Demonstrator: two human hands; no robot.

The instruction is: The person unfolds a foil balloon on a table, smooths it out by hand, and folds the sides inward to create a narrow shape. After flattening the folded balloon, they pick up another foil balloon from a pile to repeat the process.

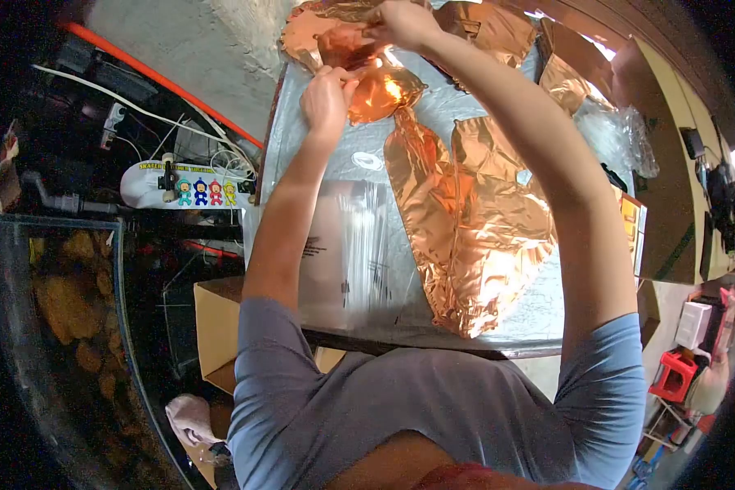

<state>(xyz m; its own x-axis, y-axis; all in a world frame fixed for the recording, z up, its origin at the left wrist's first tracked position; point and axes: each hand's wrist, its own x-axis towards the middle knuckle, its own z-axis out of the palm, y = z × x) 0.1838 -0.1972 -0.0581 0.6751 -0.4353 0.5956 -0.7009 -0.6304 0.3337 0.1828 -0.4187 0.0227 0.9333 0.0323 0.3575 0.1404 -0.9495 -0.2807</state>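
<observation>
Pinching a rose-gold foil balloon point(384, 90) at the far end of the table point(498, 322), both hands work close together. The left hand point(328, 96) has its fingers closed on the near-left rim of the balloon, thumb on top. The right hand point(407, 23) lies just beyond and to the right of it, fingers curled shut on a crumpled foil piece point(327, 33) that touches the balloon's far side. The left hand is nearer the balloon's body; the right holds the part farther away.

From the left fingers the balloon spreads right and slightly nearer, a rounded lobe. Its narrow neck runs from there toward the person, so the long axis lies away-to-near, roughly along the right forearm.

Nearer than the fingers, past the neck, a flat foil sheet point(474, 237) lies spread on the table, reaching almost to the near edge. To the left of it, under the left forearm, lies a clear plastic bag point(355, 253) with printed text. Right of the right hand, more foil pieces point(498, 28) are heaped, and a crinkled clear wrap point(621, 135) lies farther right.

The table's left edge runs just left of the left fingers; beyond it the floor drops away. Bare tabletop shows between the hands and the bag, the only free room near the fingers. To the right the heap crowds in.
</observation>
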